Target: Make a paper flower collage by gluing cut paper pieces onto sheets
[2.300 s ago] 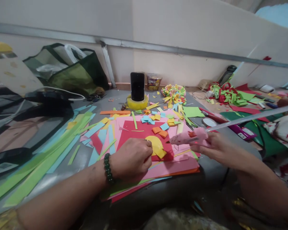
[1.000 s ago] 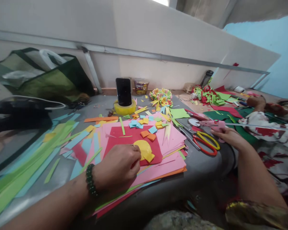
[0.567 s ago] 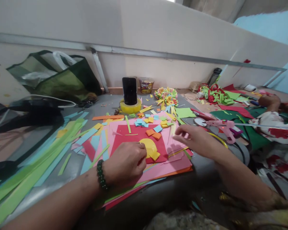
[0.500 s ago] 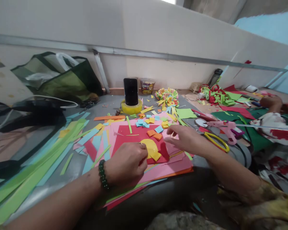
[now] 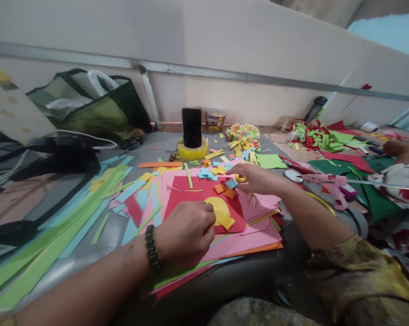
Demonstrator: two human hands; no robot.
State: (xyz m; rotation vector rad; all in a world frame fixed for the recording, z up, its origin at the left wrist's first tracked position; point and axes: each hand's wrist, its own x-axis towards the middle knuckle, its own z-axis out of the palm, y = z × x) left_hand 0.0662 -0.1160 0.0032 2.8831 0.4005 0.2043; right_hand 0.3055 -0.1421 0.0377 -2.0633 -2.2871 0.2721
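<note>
My left hand (image 5: 187, 228), with a green bead bracelet and a ring, is closed at the left edge of a yellow paper circle (image 5: 218, 209). Its curled fingers hide whatever may be between them. A folded yellow strip (image 5: 228, 223) sits on the circle's lower right side. Underneath lies a red paper sheet (image 5: 180, 197) on a stack of pink sheets (image 5: 238, 244). My right hand (image 5: 257, 179) reaches, fingers apart, over small folded yellow papers (image 5: 240, 178). Folded orange pieces (image 5: 229, 193) and a blue one (image 5: 231, 183) lie beside its fingertips.
Long green strips (image 5: 58, 231) cover the left side. Behind stand a phone (image 5: 191, 127) on a yellow tape roll (image 5: 192, 151), a cup (image 5: 214, 120) and paper flowers (image 5: 243, 136). At right lie a pink glue gun (image 5: 329, 183), yellow-handled scissors (image 5: 321, 202) and another person's hand (image 5: 401, 148).
My right hand has moved up and away from the red sheet's right side to the small yellow folded papers. My left hand stays at the yellow circle. The view has shifted slightly.
</note>
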